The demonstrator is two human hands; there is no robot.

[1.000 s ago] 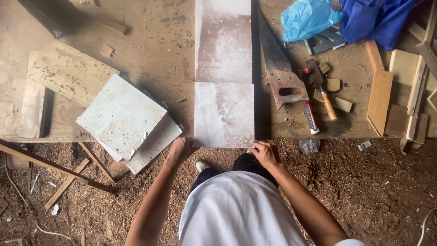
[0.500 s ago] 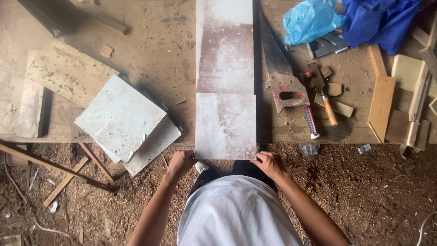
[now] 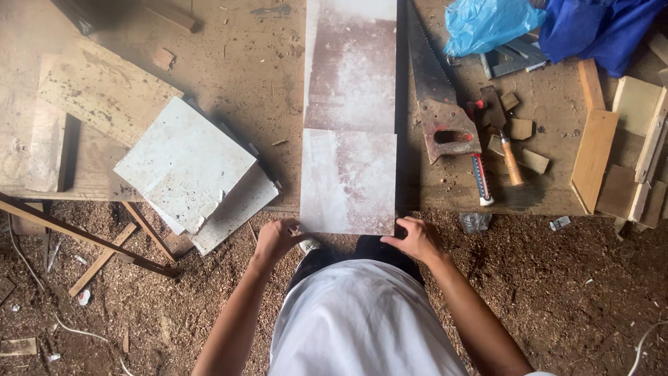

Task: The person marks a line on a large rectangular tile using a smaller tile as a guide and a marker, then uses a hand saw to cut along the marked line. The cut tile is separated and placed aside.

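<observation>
Hands meet the near end of a long pale board (image 3: 350,118) in the head view, the only view there is. The left hand (image 3: 276,238) curls around the board's near left corner, fingers bent over the edge; the right hand (image 3: 415,239) grips the near right corner the same way, thumb side toward the panel. Both are closed on the board, not spread wide. The board lies lengthwise away from the person, resting on the wooden surface (image 3: 250,90), with its near end sticking out just past the surface's front edge. A faint cross line divides its dusty, reddish-stained face about midway.

Just right of the board, a hand saw (image 3: 435,90) lies parallel to it, blade pointing away, its worn handle with red traces nearest the person. Beside the handle lie a chisel with a wooden handle (image 3: 506,143) and a slim tool with a red, white and blue handle (image 3: 481,179). Small wood blocks (image 3: 520,129) sit near them. Farther right are several light wooden offcuts (image 3: 593,157), and at the top right a crumpled blue plastic bag (image 3: 487,24) next to dark blue cloth (image 3: 598,28).

Left of the board, two white square panels (image 3: 186,163) are stacked askew, overhanging the front edge. A speckled plank (image 3: 104,90) lies behind them.

The floor (image 3: 591,278) below is covered in sawdust and shavings, with thin wooden strips (image 3: 83,237) leaning at the left. The person wears a white shirt (image 3: 362,320).
</observation>
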